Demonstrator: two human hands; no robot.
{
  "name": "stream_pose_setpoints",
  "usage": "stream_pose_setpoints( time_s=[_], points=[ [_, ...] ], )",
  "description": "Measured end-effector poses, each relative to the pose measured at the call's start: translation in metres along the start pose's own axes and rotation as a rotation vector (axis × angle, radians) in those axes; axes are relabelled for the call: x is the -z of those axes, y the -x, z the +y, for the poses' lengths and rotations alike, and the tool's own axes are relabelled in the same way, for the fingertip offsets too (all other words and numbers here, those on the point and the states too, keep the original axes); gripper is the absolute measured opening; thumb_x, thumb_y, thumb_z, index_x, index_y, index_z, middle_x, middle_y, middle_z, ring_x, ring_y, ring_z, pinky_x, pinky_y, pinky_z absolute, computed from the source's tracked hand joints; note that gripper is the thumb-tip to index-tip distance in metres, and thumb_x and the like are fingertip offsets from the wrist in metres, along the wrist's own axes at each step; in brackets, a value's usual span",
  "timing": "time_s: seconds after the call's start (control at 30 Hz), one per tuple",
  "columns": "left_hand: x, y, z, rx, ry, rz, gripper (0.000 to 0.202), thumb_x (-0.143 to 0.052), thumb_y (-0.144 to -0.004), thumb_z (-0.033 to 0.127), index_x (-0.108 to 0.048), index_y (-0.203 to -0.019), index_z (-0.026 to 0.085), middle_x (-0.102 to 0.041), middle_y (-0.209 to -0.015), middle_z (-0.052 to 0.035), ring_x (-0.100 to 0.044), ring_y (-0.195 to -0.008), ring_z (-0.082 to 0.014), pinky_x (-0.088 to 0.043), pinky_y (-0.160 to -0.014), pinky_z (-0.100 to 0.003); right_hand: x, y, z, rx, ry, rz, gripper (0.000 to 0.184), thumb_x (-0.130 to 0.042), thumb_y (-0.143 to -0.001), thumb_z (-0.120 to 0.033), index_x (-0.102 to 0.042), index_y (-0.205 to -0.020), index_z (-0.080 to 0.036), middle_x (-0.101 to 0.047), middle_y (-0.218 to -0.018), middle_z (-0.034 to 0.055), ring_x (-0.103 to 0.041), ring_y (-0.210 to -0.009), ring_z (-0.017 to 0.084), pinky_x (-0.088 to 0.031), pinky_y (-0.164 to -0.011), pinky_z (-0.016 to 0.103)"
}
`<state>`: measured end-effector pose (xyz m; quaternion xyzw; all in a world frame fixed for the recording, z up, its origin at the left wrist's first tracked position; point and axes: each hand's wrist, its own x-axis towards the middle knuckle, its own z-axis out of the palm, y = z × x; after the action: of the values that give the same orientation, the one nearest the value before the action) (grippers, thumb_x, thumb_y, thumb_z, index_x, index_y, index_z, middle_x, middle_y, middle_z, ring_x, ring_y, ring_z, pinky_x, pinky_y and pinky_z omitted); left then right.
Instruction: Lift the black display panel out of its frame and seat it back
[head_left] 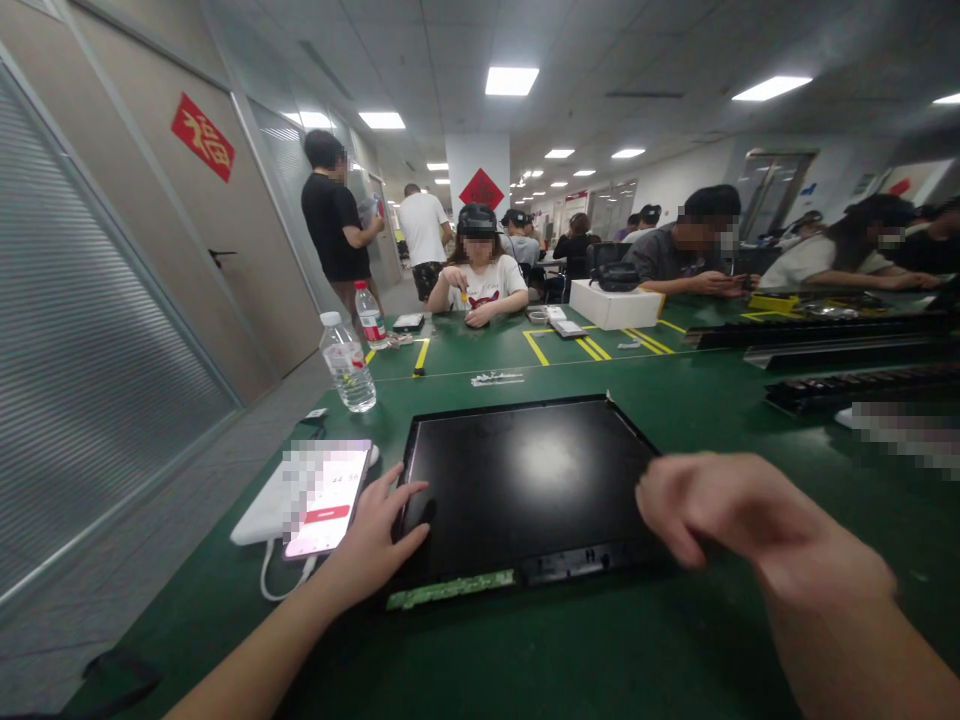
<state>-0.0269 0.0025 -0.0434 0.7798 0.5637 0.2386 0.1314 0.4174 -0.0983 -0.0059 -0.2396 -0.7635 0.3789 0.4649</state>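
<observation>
A flat black screen panel with a glossy face and a raised dark frame lies on the green table in front of me. Along its near edge runs a green circuit board strip, beside a black strip. My left hand rests at the panel's left edge, fingers spread, the tips over the border. At the right edge my right hand is curled with its wrist bent, slightly blurred. Its fingers are closed; whatever is between them is hidden. A small pale bit sticks up at the panel's far right corner.
Left of the panel lie a lit phone with a white cable and a white box-like item. Water bottles stand behind them. Black rails lie at right. A white box and a seated person are across the table.
</observation>
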Motion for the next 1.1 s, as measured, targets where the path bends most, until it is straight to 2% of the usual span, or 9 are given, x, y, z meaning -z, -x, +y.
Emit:
stream_pose_setpoints(
  time_s=[0.03, 0.1, 0.17, 0.23, 0.3, 0.47, 0.6, 0.8, 1.1],
  points=[
    [0.003, 0.0, 0.003, -0.023, -0.007, -0.015, 0.046, -0.066, -0.084, 0.038, -0.068, -0.128, 0.025, -0.048, -0.154, -0.017, -0.042, -0.144, -0.0404, -0.036, -0.115, -0.061, 0.015, -0.034, 0.009, -0.072, 0.043, 0.085, 0.052, -0.063, -0.081, -0.056, -0.069, -0.127, -0.031, -0.069, -0.093, 0.0074, -0.063, -0.082, 0.023, -0.049, -0.072, 0.036],
    [0.01, 0.001, 0.01, -0.065, -0.009, -0.067, 0.045, -0.066, -0.084, 0.038, -0.069, -0.127, 0.026, -0.051, -0.153, -0.0152, -0.045, -0.142, -0.0391, -0.038, -0.114, -0.059, 0.042, -0.084, 0.034, -0.301, 0.287, 0.369, 0.041, -0.065, -0.081, -0.044, -0.074, -0.116, -0.025, -0.07, -0.095, 0.008, -0.063, -0.086, 0.023, -0.05, -0.078, 0.036],
    [0.016, 0.002, 0.016, -0.1, -0.01, -0.105, 0.043, -0.068, -0.083, 0.037, -0.071, -0.125, 0.028, -0.053, -0.153, -0.0129, -0.049, -0.139, -0.0384, -0.04, -0.113, -0.059, 0.062, -0.104, 0.061, -0.537, 0.711, 0.559, 0.028, -0.066, -0.074, -0.033, -0.079, -0.097, -0.023, -0.069, -0.087, 0.0073, -0.063, -0.083, 0.023, -0.05, -0.081, 0.036],
    [0.019, 0.002, 0.02, -0.123, -0.015, -0.126, 0.039, -0.068, -0.083, 0.037, -0.074, -0.121, 0.029, -0.057, -0.149, -0.0119, -0.052, -0.136, -0.0377, -0.042, -0.112, -0.058, 0.076, -0.099, 0.082, -0.72, 0.976, 0.488, 0.025, -0.063, -0.073, -0.025, -0.081, -0.089, -0.024, -0.069, -0.086, 0.0073, -0.063, -0.082, 0.023, -0.051, -0.082, 0.035],
    [0.022, 0.001, 0.021, -0.139, -0.028, -0.146, 0.038, -0.068, -0.084, 0.037, -0.075, -0.12, 0.029, -0.06, -0.147, -0.011, -0.054, -0.134, -0.0367, -0.042, -0.112, -0.056, 0.083, -0.085, 0.096, -0.819, 1.051, 0.388, 0.027, -0.062, -0.075, -0.025, -0.083, -0.093, -0.025, -0.071, -0.088, 0.0074, -0.066, -0.082, 0.023, -0.052, -0.081, 0.034],
    [0.026, 0.001, 0.019, -0.162, -0.053, -0.229, 0.042, -0.068, -0.086, 0.042, -0.073, -0.127, 0.031, -0.059, -0.148, -0.0081, -0.054, -0.135, -0.0346, -0.043, -0.113, -0.054, 0.088, -0.068, 0.113, -0.84, 1.123, 0.317, 0.028, -0.061, -0.078, -0.024, -0.083, -0.096, -0.025, -0.076, -0.096, 0.0078, -0.07, -0.089, 0.026, -0.055, -0.083, 0.034],
    [0.031, 0.001, 0.016, -0.211, -0.023, -0.316, 0.043, -0.067, -0.088, 0.04, -0.071, -0.13, 0.032, -0.06, -0.148, -0.0064, -0.055, -0.135, -0.0312, -0.044, -0.113, -0.049, 0.09, -0.066, 0.123, -0.902, 1.064, 0.296, 0.034, -0.059, -0.074, -0.015, -0.084, -0.096, -0.023, -0.078, -0.1, 0.0084, -0.072, -0.095, 0.029, -0.056, -0.088, 0.037],
    [0.036, 0.0, 0.012, -0.263, 0.032, -0.351, 0.042, -0.069, -0.087, 0.039, -0.071, -0.129, 0.035, -0.06, -0.148, -0.0059, -0.056, -0.134, -0.0302, -0.046, -0.111, -0.047, 0.091, -0.064, 0.125, -0.948, 0.971, 0.323, 0.049, -0.055, -0.067, -0.004, -0.082, -0.104, -0.021, -0.078, -0.109, 0.0082, -0.071, -0.105, 0.028, -0.054, -0.095, 0.035],
    [0.041, 0.001, 0.008, -0.231, 0.049, -0.421, 0.052, -0.074, -0.083, 0.037, -0.066, -0.134, 0.039, -0.054, -0.154, -0.0039, -0.052, -0.139, -0.0315, -0.045, -0.112, -0.048, 0.082, -0.071, 0.118, -0.974, 0.928, 0.378, 0.038, -0.056, -0.075, -0.007, -0.081, -0.102, -0.015, -0.077, -0.109, 0.013, -0.071, -0.102, 0.027, -0.053, -0.087, 0.032]
  ],
)
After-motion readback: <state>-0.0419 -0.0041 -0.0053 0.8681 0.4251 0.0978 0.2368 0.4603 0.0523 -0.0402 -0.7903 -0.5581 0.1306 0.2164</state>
